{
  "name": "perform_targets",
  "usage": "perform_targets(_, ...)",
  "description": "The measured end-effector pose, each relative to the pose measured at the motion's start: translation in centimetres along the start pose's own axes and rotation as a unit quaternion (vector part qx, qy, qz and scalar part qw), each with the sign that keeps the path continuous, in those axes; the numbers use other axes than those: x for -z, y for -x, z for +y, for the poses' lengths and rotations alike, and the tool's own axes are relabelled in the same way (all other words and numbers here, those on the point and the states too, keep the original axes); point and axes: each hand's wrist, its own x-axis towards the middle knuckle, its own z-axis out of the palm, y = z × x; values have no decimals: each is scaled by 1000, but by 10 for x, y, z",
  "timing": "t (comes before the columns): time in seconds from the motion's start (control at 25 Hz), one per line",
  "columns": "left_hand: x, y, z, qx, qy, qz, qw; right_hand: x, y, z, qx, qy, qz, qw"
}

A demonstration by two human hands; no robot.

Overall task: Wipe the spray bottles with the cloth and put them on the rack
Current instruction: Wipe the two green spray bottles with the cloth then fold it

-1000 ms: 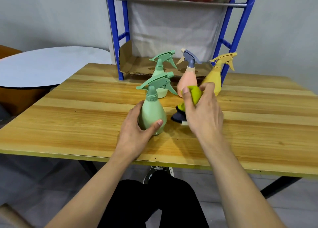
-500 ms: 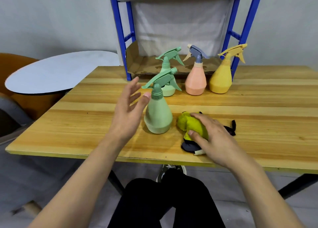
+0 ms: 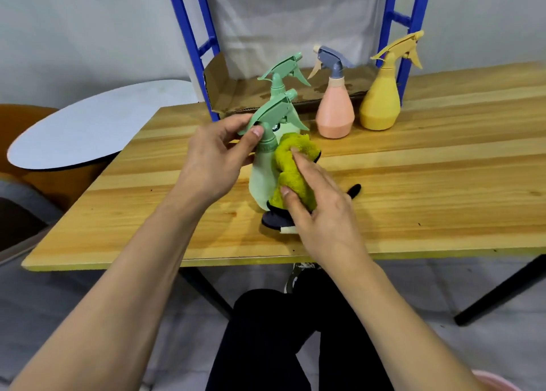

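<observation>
- Spray bottles are the job; the blue metal rack [image 3: 189, 36] at the far edge of the pale wooden table [image 3: 428, 190] awaits them.
- Nearest pale green plastic spray bottle [image 3: 261, 175] stands mid-table; keep it planted.
- Left hand [image 3: 212, 160] pinches its neck; hold firm.
- Right hand [image 3: 319, 210], fingers curled, presses the yellow-green fluffy cloth [image 3: 291, 166] against its side; rub all round.

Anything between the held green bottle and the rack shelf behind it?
Yes. A second green bottle stands directly behind the held green bottle, before the cardboard-lined rack shelf. The pink bottle stands further right.
</observation>
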Motion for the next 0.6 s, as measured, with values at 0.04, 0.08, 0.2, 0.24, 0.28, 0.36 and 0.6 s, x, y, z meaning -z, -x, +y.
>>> perform_targets(0.04, -1, 0, -1, -2, -4, 4, 1000, 5, 3, 3, -36, 38, -7, 999)
perform_targets(0.08, -3, 1, -2, -3, -11, 7, 1000, 11, 4, 4, -74, 79, -14, 994)
perform_targets(0.2, -5, 5, 0, -6, -12, 9, 1000, 19, -9, -11, -79, 73, -10, 994)
perform_targets(0.24, -5, 4, 0, -7, -10, 5, 1000, 17, -16, -20, -50, 38, 6, 998)
perform_targets(0.28, -5, 3, -1, -8, -9, 6, 1000, 11, -23, -27, -28, 10, 12, 999)
perform_targets(0.36, -2, 3, -4, -4, -16, 13, 1000, 0, -29, -30, -27, -14, 3, 1000)
perform_targets(0.6, -5, 6, -2, -1, -26, 25, 999, 8, -21, -7, -106, 42, -16, 993)
